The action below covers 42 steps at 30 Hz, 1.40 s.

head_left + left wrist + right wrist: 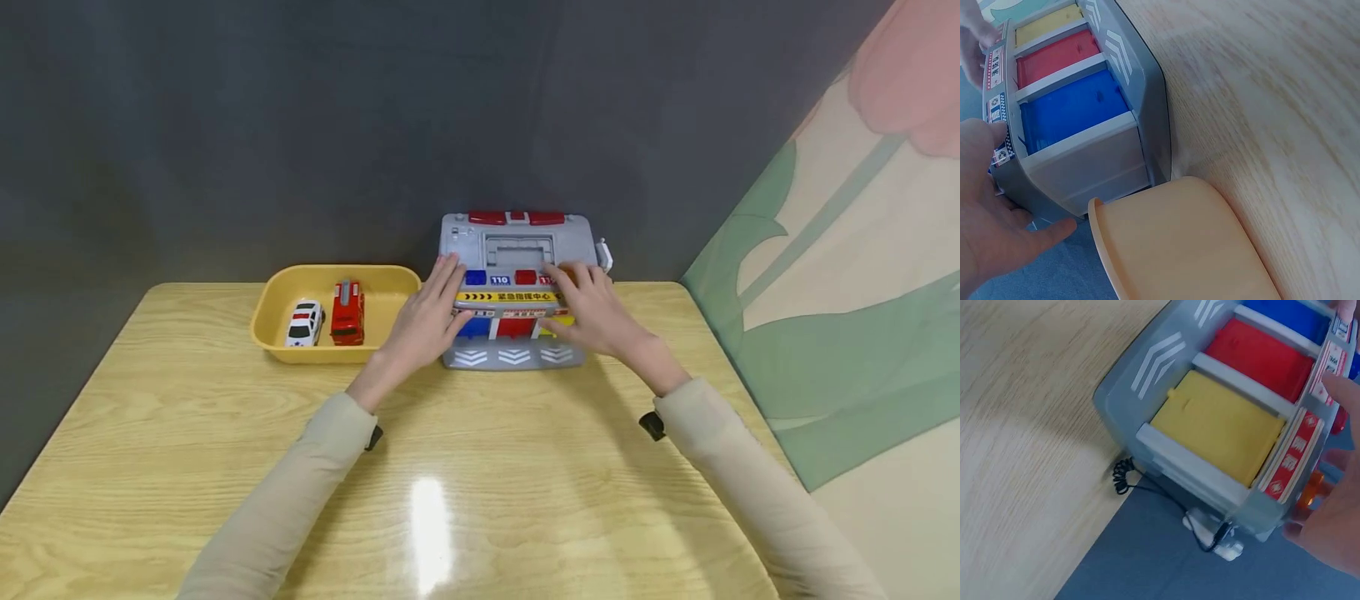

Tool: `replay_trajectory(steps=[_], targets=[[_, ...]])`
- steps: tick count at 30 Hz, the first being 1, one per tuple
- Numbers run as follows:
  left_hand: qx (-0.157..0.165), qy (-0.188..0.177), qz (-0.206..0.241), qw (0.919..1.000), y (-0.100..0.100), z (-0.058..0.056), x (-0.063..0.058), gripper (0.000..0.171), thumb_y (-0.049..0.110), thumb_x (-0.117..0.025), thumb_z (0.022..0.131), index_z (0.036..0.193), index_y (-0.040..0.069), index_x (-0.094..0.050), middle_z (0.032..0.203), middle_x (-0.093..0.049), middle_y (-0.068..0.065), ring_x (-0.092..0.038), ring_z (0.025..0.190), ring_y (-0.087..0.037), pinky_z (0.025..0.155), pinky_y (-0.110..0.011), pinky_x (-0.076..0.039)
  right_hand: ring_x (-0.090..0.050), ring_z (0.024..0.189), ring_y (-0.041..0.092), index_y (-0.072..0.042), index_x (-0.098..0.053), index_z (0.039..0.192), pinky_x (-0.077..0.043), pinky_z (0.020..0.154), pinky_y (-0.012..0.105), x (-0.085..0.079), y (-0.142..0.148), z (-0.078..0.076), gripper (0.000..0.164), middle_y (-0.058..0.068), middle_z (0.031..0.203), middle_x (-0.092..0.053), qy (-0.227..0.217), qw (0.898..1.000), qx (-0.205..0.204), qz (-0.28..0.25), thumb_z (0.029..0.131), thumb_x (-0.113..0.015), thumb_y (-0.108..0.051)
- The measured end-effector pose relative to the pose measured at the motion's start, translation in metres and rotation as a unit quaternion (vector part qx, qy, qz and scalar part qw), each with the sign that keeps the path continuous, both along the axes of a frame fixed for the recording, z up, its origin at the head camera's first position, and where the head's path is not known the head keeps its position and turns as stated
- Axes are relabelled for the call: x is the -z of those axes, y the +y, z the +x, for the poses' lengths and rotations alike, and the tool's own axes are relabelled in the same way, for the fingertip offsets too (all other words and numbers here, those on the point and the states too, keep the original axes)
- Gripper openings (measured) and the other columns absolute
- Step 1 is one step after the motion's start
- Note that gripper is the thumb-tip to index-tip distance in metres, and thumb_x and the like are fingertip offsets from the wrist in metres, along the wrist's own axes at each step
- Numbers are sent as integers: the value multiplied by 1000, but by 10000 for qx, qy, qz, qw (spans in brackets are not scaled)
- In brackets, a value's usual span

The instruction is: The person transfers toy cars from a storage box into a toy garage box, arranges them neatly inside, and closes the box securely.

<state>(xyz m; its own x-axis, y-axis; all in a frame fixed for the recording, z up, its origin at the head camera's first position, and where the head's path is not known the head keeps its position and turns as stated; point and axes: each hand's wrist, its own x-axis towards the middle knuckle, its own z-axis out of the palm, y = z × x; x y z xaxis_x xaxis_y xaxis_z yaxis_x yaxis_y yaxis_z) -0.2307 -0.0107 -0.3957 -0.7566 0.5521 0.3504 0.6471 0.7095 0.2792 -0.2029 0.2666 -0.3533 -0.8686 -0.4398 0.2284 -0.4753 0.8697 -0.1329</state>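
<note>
A grey toy garage (513, 362) stands at the table's back edge, with blue, red and yellow doors in front. My left hand (423, 321) holds its left side, fingers stretched over the roof and thumb at the roof's front edge. At the right, my right hand (600, 308) holds the same roof, thumb in front and fingers on top. The blue door (1075, 112) shows close up in the left wrist view. In the right wrist view the yellow door (1219, 425) is down, and a white handset (1213, 534) hangs on a coiled black cord (1122, 477).
Left of the garage stands a yellow tray (300, 356), close beside its wall. In the tray lie a white toy police car (303, 323) and a red toy fire engine (347, 312). A dark curtain (337, 125) rises behind the wooden table (225, 442), and a patterned wall (847, 292) flanks the right side.
</note>
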Motion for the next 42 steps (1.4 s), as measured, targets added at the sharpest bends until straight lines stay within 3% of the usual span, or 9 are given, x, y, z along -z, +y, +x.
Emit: replay_trajectory(steps=[6, 12, 16, 27, 42], targets=[[-29, -45, 7, 10000, -1, 0, -4, 67, 38, -47, 101, 152, 1, -23, 160, -9, -14, -4, 146, -25, 108, -49, -33, -24, 138, 40, -3, -27, 151, -3, 113, 59, -6, -16, 1, 77, 19, 151, -31, 299, 9982, -347, 387, 93, -64, -37], [-72, -190, 8, 9998, -1, 1, -2, 68, 38, -47, 101, 153, 3, -21, 161, -7, -12, -1, 147, -23, 106, -49, -37, -28, 139, 38, 0, -24, 151, -23, 113, 50, -5, -31, -2, 74, 20, 154, -27, -84, 9992, -396, -9, 95, -62, -30], [-54, -278, 27, 9996, 0, 1, 1, 68, 40, -46, 101, 153, 4, -20, 161, -6, -11, 1, 147, -21, 105, -50, -38, -30, 138, 38, 3, -22, 151, -30, 110, 48, -3, -33, -2, 74, 22, 155, -24, -210, 9991, -371, 69, 96, -61, -28], [-45, -319, 106, 9994, 0, 1, 1, 67, 39, -43, 102, 153, 4, -18, 161, -2, -9, 4, 146, -20, 106, -51, -36, -26, 140, 38, 0, -14, 153, -21, 114, 47, -3, -39, -1, 67, 17, 159, -12, -71, 9974, -435, 565, 101, -51, -24], [-57, -324, 167, 9993, -1, 2, 3, 67, 38, -44, 102, 154, 4, -18, 161, -2, -10, 4, 146, -20, 106, -52, -35, -29, 138, 40, 2, -22, 151, -19, 115, 46, -3, -42, 1, 63, 19, 157, -19, 84, 9964, -479, 688, 100, -52, -21]])
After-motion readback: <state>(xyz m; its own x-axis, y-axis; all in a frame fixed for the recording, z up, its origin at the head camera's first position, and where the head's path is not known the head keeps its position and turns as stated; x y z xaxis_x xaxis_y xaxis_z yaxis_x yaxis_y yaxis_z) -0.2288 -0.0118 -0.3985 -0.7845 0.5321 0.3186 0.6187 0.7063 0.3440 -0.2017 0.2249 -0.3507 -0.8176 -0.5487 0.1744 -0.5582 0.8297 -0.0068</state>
